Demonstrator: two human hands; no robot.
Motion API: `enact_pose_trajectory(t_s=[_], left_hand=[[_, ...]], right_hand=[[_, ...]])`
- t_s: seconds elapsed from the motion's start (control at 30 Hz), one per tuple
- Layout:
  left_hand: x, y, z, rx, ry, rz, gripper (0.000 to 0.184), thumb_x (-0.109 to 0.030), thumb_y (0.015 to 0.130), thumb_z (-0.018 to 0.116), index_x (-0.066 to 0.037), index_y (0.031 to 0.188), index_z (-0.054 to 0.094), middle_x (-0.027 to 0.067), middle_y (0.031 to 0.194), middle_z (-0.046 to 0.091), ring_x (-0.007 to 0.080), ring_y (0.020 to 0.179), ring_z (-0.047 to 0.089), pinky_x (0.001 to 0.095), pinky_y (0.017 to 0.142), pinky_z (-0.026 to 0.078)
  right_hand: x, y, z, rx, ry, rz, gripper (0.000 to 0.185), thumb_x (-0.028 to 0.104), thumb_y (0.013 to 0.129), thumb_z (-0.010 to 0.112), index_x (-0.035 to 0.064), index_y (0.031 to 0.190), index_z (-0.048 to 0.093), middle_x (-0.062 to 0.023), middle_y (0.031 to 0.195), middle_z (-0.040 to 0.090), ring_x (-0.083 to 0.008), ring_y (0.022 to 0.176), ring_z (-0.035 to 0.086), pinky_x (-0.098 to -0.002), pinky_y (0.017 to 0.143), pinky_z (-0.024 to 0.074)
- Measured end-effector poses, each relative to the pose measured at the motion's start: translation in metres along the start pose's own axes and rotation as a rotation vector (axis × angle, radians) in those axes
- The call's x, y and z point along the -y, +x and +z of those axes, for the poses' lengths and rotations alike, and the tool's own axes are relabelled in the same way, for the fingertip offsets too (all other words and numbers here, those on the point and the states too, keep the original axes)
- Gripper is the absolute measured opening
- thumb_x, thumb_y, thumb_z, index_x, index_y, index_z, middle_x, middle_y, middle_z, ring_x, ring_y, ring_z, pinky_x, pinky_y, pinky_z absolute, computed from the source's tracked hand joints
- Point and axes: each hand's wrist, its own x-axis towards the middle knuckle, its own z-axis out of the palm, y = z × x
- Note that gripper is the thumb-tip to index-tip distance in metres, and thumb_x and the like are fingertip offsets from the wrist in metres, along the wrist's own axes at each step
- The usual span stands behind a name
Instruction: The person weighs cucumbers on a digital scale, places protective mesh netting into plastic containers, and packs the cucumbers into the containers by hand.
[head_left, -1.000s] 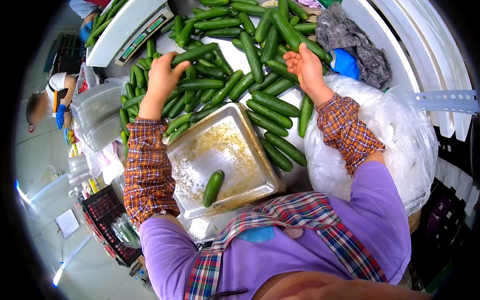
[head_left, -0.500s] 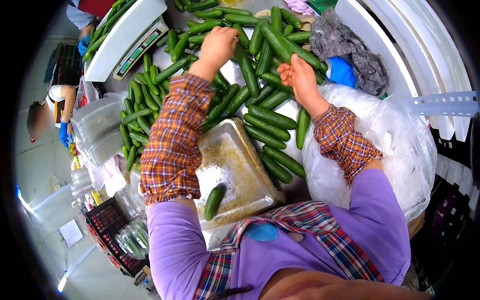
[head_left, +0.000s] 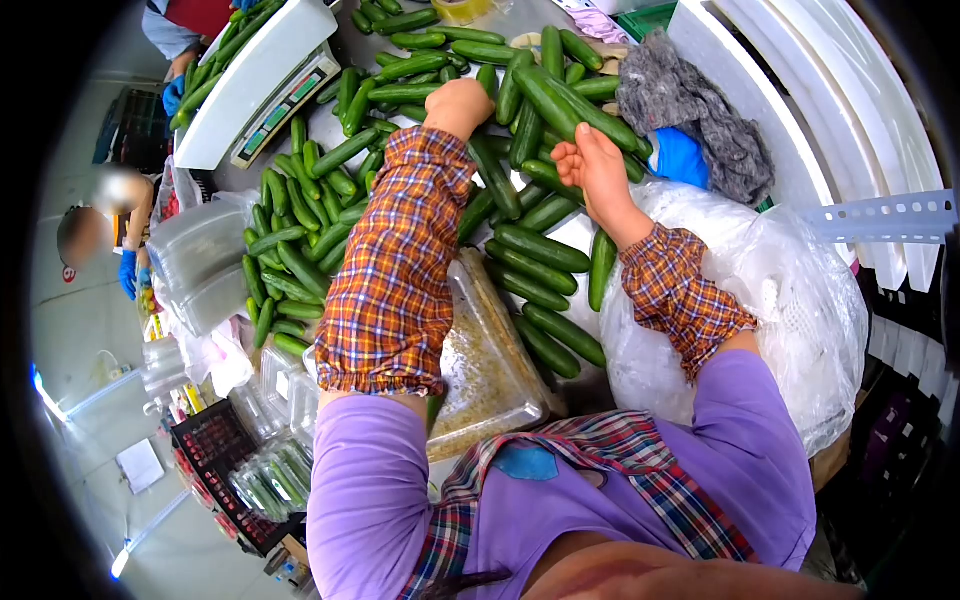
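Many green cucumbers (head_left: 540,243) lie heaped across the metal table. My left hand (head_left: 461,106) is over the middle of the heap, its fingers mostly hidden behind the back of the hand. My right hand (head_left: 597,180) has its palm turned up and fingers loosely bent, just below a long cucumber (head_left: 547,103); a fingertip is at its lower end. Whether it grips that cucumber is unclear. Below my left forearm sits a metal tray (head_left: 490,370) with yellowish residue, partly covered by the sleeve. One cucumber in it is almost hidden.
A white scale (head_left: 245,85) stands at the upper left. Clear plastic bags (head_left: 740,300) bulge at the right, below a grey cloth (head_left: 690,110) and a blue item (head_left: 680,157). Plastic containers (head_left: 200,260) are stacked at the left. Two other people are at the far left.
My left hand has moved right across the heap, without the cucumber it held at first. My left sleeve now covers more of the tray. My right hand has shifted slightly down.
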Motion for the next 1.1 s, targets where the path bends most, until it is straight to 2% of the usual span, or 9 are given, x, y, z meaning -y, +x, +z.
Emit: enact_pose_trajectory(t_s=[0.07, 0.27, 0.3, 0.4, 0.53, 0.7, 0.87, 1.03, 1.1], left_hand=[[0.012, -0.012, -0.002, 0.009, 0.001, 0.056, 0.046, -0.041, 0.073, 0.067, -0.005, 0.103, 0.068, 0.0144, 0.105, 0.067, 0.0297, 0.097, 0.064, 0.039, 0.081, 0.05], [0.082, -0.042, -0.012, -0.063, -0.351, 0.152, 0.047, -0.038, 0.083, 0.051, 0.0, 0.106, 0.063, 0.0238, 0.101, 0.064, 0.0381, 0.099, 0.06, 0.0412, 0.087, 0.046], [0.099, -0.056, -0.015, -0.082, -0.491, 0.164, 0.045, -0.036, 0.087, 0.048, 0.001, 0.107, 0.062, 0.0228, 0.102, 0.064, 0.0345, 0.098, 0.061, 0.039, 0.087, 0.045], [0.131, -0.126, -0.042, 0.114, -0.904, 0.06, 0.034, -0.035, 0.093, 0.048, -0.004, 0.103, 0.06, 0.0008, 0.085, 0.056, 0.0117, 0.072, 0.049, 0.0246, 0.059, 0.041], [0.178, -0.234, -0.053, 0.157, -0.848, 0.059, 0.051, -0.037, 0.094, 0.052, 0.002, 0.126, 0.052, 0.0079, 0.1, 0.06, 0.0124, 0.077, 0.055, 0.0262, 0.066, 0.047], [0.199, -0.338, -0.03, 0.341, -0.792, 0.023, 0.043, -0.026, 0.093, 0.055, 0.003, 0.126, 0.051, 0.0124, 0.096, 0.064, 0.0206, 0.087, 0.057, 0.0319, 0.078, 0.046], [0.173, -0.391, 0.027, 0.024, -0.309, 0.086, 0.029, -0.014, 0.083, 0.063, 0.0, 0.108, 0.059, 0.0198, 0.104, 0.058, 0.0397, 0.097, 0.054, 0.0421, 0.085, 0.045], [0.175, -0.423, 0.032, -0.192, -0.519, -0.065, 0.026, -0.011, 0.083, 0.064, -0.003, 0.107, 0.06, 0.0119, 0.099, 0.06, 0.0237, 0.084, 0.059, 0.0322, 0.071, 0.047], [0.186, -0.443, 0.034, -0.29, -0.597, -0.297, 0.024, -0.011, 0.084, 0.063, -0.004, 0.107, 0.06, 0.0088, 0.096, 0.061, 0.0189, 0.081, 0.058, 0.0293, 0.068, 0.046]], right_hand=[[-0.001, 0.0, 0.0, -0.005, -0.003, 0.006, 0.033, 0.033, 0.099, 0.042, 0.0012, 0.105, 0.05, -0.0084, 0.078, 0.059, -0.0091, 0.057, 0.054, -0.022, 0.049, 0.0443], [0.0, 0.0, 0.001, -0.008, -0.026, 0.021, 0.033, 0.032, 0.099, 0.043, 0.0007, 0.104, 0.051, -0.008, 0.077, 0.059, -0.0088, 0.057, 0.054, -0.0221, 0.049, 0.0444], [0.0, 0.0, 0.001, -0.011, -0.03, 0.021, 0.033, 0.032, 0.099, 0.043, 0.0006, 0.104, 0.051, -0.0079, 0.077, 0.059, -0.0088, 0.056, 0.054, -0.0221, 0.049, 0.0445], [0.0, 0.0, 0.002, -0.019, -0.045, 0.022, 0.033, 0.032, 0.099, 0.043, 0.0005, 0.103, 0.052, -0.0077, 0.077, 0.059, -0.0085, 0.056, 0.054, -0.0218, 0.049, 0.0448], [-0.003, 0.001, 0.001, -0.019, -0.064, 0.011, 0.032, 0.03, 0.099, 0.044, -0.0008, 0.106, 0.052, -0.0074, 0.077, 0.059, -0.0084, 0.057, 0.054, -0.0214, 0.049, 0.0452], [-0.005, 0.003, 0.001, -0.009, -0.092, 0.004, 0.031, 0.026, 0.098, 0.046, -0.0017, 0.112, 0.051, -0.0069, 0.079, 0.06, -0.0089, 0.059, 0.054, -0.0215, 0.051, 0.0452], [-0.003, 0.005, 0.001, 0.054, -0.193, 0.037, 0.032, 0.027, 0.097, 0.048, 0.0005, 0.113, 0.055, -0.0037, 0.076, 0.058, -0.0074, 0.057, 0.051, -0.0208, 0.05, 0.0434], [0.025, 0.007, 0.02, 0.259, -0.528, 0.194, 0.035, 0.031, 0.096, 0.05, 0.0016, 0.111, 0.06, 0.0001, 0.064, 0.051, -0.0066, 0.044, 0.042, -0.0219, 0.042, 0.0378], [0.019, 0.023, 0.044, 0.209, -0.722, -0.066, 0.034, 0.031, 0.092, 0.056, 0.0028, 0.111, 0.06, -0.0008, 0.065, 0.054, -0.0079, 0.043, 0.044, -0.0234, 0.04, 0.0376]])
